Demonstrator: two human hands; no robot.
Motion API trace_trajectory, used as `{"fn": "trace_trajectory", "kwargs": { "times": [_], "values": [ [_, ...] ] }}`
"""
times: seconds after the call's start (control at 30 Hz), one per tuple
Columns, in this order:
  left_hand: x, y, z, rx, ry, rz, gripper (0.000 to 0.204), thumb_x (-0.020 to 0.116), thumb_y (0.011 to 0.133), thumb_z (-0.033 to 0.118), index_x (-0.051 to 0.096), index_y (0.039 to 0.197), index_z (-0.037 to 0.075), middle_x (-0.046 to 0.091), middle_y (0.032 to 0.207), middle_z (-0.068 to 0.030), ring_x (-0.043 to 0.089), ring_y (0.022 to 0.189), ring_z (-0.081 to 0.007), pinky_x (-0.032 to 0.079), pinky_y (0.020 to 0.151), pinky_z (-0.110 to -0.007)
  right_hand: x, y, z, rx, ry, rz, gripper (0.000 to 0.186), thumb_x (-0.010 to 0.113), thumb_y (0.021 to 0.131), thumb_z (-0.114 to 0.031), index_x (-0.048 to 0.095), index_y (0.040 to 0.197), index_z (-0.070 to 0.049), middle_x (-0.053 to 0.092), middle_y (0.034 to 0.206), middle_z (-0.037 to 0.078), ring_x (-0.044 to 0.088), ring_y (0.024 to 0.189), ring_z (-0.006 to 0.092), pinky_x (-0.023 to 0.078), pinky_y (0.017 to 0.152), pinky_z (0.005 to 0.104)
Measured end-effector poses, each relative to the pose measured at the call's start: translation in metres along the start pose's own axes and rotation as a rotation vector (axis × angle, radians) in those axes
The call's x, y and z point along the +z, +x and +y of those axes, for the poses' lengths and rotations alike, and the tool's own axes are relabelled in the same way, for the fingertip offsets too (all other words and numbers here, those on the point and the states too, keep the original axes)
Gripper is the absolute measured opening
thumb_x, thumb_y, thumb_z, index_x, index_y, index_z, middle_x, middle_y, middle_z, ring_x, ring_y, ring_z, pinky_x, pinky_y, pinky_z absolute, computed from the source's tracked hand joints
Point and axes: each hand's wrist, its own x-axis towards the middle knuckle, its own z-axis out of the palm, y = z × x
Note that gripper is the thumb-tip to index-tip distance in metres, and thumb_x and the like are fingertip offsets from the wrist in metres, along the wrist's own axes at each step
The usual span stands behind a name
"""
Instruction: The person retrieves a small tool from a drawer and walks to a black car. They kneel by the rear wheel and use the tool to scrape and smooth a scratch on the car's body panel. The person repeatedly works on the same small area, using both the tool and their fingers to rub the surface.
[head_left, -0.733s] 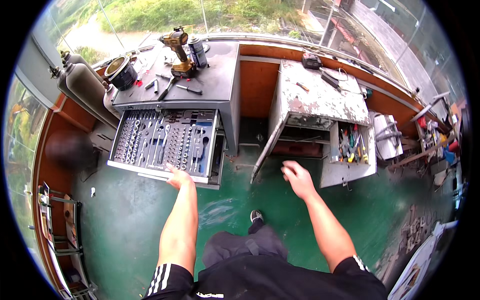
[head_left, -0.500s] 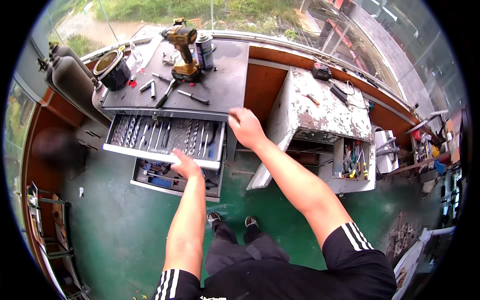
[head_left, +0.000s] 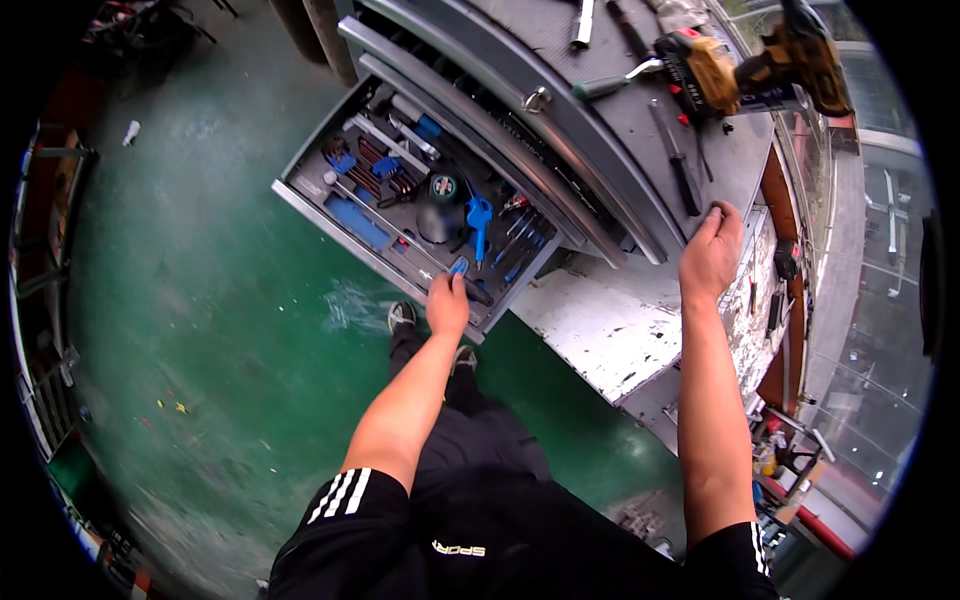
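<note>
Reaching into the open drawer (head_left: 330,215), the left hand (head_left: 447,303) closes its fingers on a blue-handled tool (head_left: 459,267) at the drawer's front edge, by a black tape roll (head_left: 440,215) with a green label. Right hand (head_left: 712,252) rests flat and empty on the cabinet top (head_left: 640,130) at its corner, near a yellow drill (head_left: 745,70); green floor (head_left: 200,330) lies open to the left.

Even, soft daylight, faint shadows; mild sheen on glossy green painted floor (head_left: 200,300); strong fisheye bending, black vignette, slight blur toward rim.
</note>
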Motion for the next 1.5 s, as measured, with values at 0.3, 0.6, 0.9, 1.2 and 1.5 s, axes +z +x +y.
{"fn": "trace_trajectory", "kwargs": {
  "times": [0.3, 0.6, 0.9, 1.2, 1.5],
  "values": [
    [0.071, 0.063, 0.061, 0.129, 0.132, -0.149, 0.017, 0.066, 0.093, 0.018, 0.066, 0.106, 0.007, 0.067, 0.102, -0.0189, 0.066, 0.096, -0.0422, 0.053, 0.08, -0.054, 0.007, 0.003, 0.004, -0.137, 0.014, 0.059, 0.025, 0.05, 0.106, -0.023, 0.064, 0.12, -0.008, 0.067, 0.113, 0.014, 0.065, 0.102, 0.0343, 0.05, 0.089, 0.0421],
    [0.094, 0.067, 0.065, 0.434, 0.278, -0.223, 0.015, 0.064, 0.091, 0.014, 0.069, 0.103, 0.008, 0.066, 0.097, -0.0145, 0.063, 0.096, -0.0362, 0.053, 0.083, -0.049, 0.009, -0.002, 0.009, -0.133, 0.009, 0.063, 0.023, 0.051, 0.105, -0.021, 0.065, 0.119, -0.009, 0.066, 0.111, 0.012, 0.064, 0.101, 0.0329, 0.05, 0.089, 0.0408],
    [0.135, 0.082, 0.072, 0.32, 0.418, -0.298, 0.021, 0.06, 0.09, 0.016, 0.072, 0.107, 0.014, 0.072, 0.099, -0.0125, 0.07, 0.096, -0.0346, 0.057, 0.082, -0.048, 0.01, -0.002, 0.009, -0.158, 0.019, 0.07, 0.023, 0.051, 0.104, -0.021, 0.065, 0.118, -0.009, 0.066, 0.111, 0.012, 0.064, 0.101, 0.0322, 0.05, 0.088, 0.0404],
    [0.128, 0.089, 0.074, 0.259, 0.438, -0.432, 0.027, 0.059, 0.092, 0.017, 0.072, 0.115, 0.016, 0.075, 0.105, -0.0153, 0.071, 0.1, -0.0375, 0.057, 0.084, -0.05, 0.013, -0.001, 0.015, -0.163, 0.001, 0.076, 0.025, 0.051, 0.104, -0.023, 0.066, 0.119, -0.011, 0.065, 0.11, 0.012, 0.064, 0.101, 0.0332, 0.05, 0.088, 0.0432],
    [0.128, 0.095, 0.086, 0.19, 0.403, -0.418, 0.023, 0.058, 0.09, 0.018, 0.076, 0.104, 0.014, 0.076, 0.101, -0.0166, 0.072, 0.096, -0.0383, 0.056, 0.083, -0.05, 0.012, -0.001, 0.014, -0.153, -0.029, 0.073, 0.025, 0.051, 0.103, -0.024, 0.065, 0.12, -0.012, 0.064, 0.109, 0.012, 0.064, 0.1, 0.0341, 0.05, 0.087, 0.0438]
  ]
}}
